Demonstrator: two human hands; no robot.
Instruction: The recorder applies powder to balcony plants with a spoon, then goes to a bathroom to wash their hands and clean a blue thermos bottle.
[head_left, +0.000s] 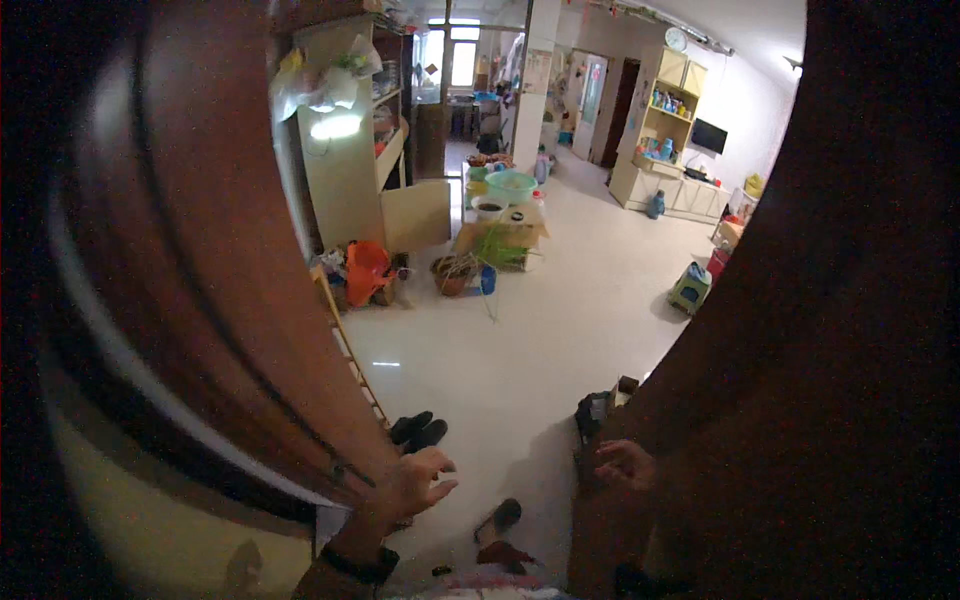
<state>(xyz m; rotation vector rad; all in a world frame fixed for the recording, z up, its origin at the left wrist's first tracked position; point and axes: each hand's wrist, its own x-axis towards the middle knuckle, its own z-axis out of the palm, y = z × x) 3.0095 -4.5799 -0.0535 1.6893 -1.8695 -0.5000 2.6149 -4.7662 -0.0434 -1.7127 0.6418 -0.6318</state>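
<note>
My left hand, with a black band on its wrist, is at the lower middle. Its thumb and fingers are apart, and nothing shows between them. Just left of it is the dark handle of a brown wooden door; whether the hand touches the door I cannot tell. My right hand hangs loosely curled and holds nothing visible, in front of a dark brown door panel or frame. A dark shoe on my foot shows below, between the hands.
Black shoes lie inside the doorway, by a wooden rack. Further in are an orange bag, a basket and a table with a green basin. A green stool and a dark bag are rightward on the pale floor.
</note>
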